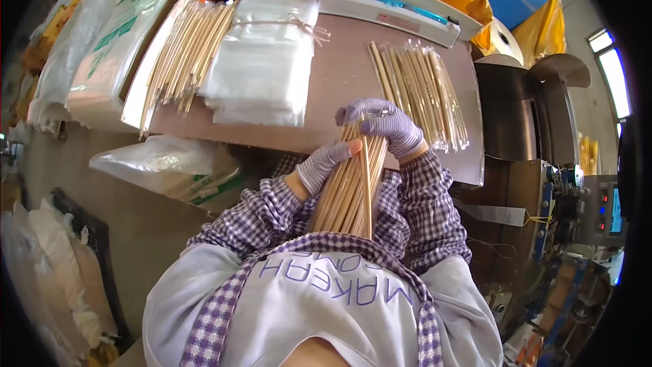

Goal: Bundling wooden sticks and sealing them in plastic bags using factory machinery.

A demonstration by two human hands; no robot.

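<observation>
A thick bundle of thin wooden sticks (337,198) leans against my lap, its upper ends at the table's near edge. My left hand (324,166), in a striped glove with a bare thumb tip, is closed round the bundle's left side. Across the top ends, my right hand (392,128) curls its gloved fingers over the sticks. One stick (367,187) lies apart on top of the bundle, slanting slightly. Just beyond my right hand, several sticks in clear plastic sleeves (421,95) lie side by side on the brown table (343,61).
Left of centre lies a tied stack of clear plastic bags (261,61). More loose sticks (190,54) rest beside it, next to large printed plastic packs (125,44). A long white bag sealer (394,17) stands at the back. Dark metal machinery (506,105) borders the table's right side.
</observation>
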